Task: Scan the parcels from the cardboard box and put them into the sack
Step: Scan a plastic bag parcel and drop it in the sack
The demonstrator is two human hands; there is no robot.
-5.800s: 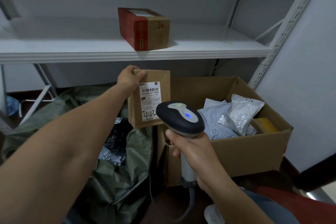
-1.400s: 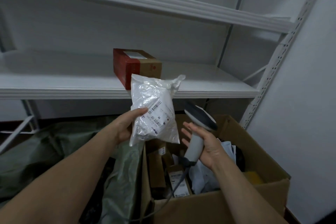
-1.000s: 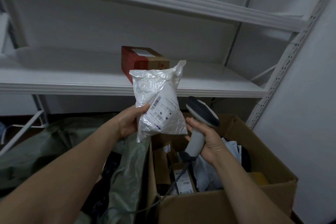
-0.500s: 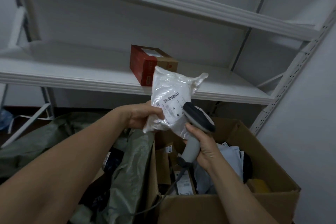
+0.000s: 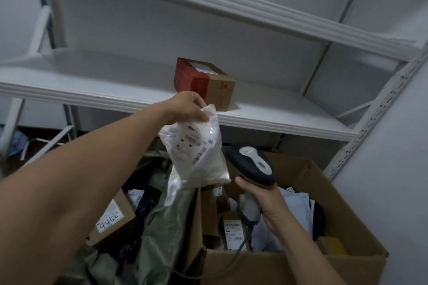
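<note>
— Two hands busy: why does our left hand (image 5: 187, 109) pinch the white parcel (image 5: 199, 155) by its top corner?
— Likely so its label hangs flat beside the scanner (image 5: 252, 164) our right hand (image 5: 264, 201) grips, above where sack (image 5: 162, 222) meets cardboard box (image 5: 324, 266).

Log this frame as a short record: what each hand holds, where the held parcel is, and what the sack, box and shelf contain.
left hand: pinches the top edge of the white plastic parcel
right hand: grips the scanner by its handle
parcel position: hangs over where sack and box meet, label towards the camera
sack: green, open, holds a brown carton marked 4432
cardboard box: open, several parcels inside
shelf: one red and brown carton
</note>
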